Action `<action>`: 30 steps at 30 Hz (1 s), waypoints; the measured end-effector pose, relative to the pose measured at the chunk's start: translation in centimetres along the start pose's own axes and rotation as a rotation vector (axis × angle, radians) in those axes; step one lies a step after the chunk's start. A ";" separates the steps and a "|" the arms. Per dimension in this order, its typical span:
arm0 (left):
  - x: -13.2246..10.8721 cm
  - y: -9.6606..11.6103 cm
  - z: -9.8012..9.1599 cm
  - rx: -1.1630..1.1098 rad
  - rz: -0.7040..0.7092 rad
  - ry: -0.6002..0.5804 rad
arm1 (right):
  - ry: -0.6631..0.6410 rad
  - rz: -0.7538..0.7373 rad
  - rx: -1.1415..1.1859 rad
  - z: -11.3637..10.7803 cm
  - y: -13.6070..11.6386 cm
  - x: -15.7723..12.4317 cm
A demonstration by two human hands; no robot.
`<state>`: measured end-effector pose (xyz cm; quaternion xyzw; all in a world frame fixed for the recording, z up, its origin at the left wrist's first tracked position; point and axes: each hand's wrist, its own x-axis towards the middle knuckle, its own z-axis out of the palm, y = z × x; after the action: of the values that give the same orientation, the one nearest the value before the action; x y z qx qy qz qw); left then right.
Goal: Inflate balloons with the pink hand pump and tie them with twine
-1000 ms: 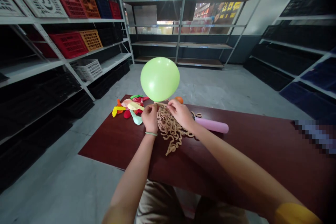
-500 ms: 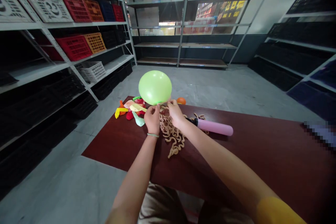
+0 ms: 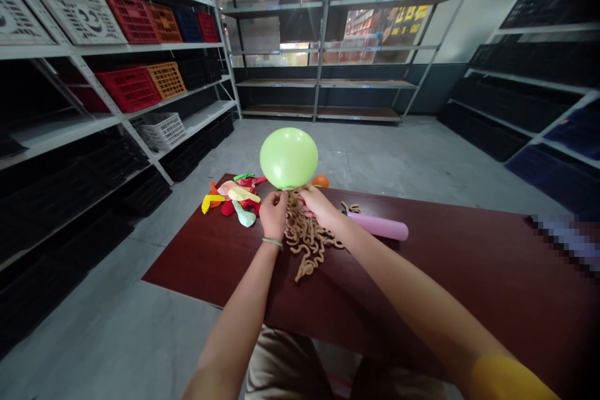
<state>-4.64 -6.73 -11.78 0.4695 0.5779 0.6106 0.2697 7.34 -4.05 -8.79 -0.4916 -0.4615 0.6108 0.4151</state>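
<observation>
An inflated light green balloon (image 3: pixel 289 157) stands up above both my hands, its neck low between my fingers. My left hand (image 3: pixel 274 214) is closed, thumb and fingertips pinched at the balloon's neck. From the other side my right hand (image 3: pixel 319 205) reaches to the same spot, its fingers bent close under the balloon. The neck itself is mostly hidden by my fingers. Beneath my hands lies a heap of tan curly cord (image 3: pixel 307 240). Just past my right wrist is a pink balloon pump (image 3: pixel 379 225), its dark end partly covered.
Loose uninflated balloons (image 3: pixel 244 215) in several colours lie on the dark red table (image 3: pixel 197 262) to the left. An orange round object (image 3: pixel 320 181) sits by the far edge. Metal shelves (image 3: pixel 319 84) with crates (image 3: pixel 134 15) stand around.
The green balloon has shifted right and turned more upright over my hands. My right hand has come lower, with its fingers closer under the balloon. The view has shifted slightly.
</observation>
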 end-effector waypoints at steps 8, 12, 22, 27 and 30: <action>0.2 -1.0 1.0 -0.284 -0.227 -0.137 | 0.394 -0.438 -0.603 -2.8 0.6 -1.4; 0.0 -0.9 1.1 -0.255 -0.170 -0.130 | 0.441 -0.417 -0.636 -3.1 1.5 -0.9; -0.4 0.5 1.1 -0.214 0.025 -0.225 | 0.378 -0.457 -0.571 -5.2 1.2 1.0; -0.6 1.1 1.1 -0.222 -0.008 -0.324 | 0.143 -0.631 -0.599 -5.1 -1.8 0.0; -0.5 1.1 1.2 -0.271 -0.074 -0.393 | -0.056 -0.692 -0.626 -4.5 -3.6 -0.6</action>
<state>-3.16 -6.81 -10.97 0.5175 0.4437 0.5692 0.4597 12.09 -3.05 -5.55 -0.3937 -0.7713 0.2809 0.4137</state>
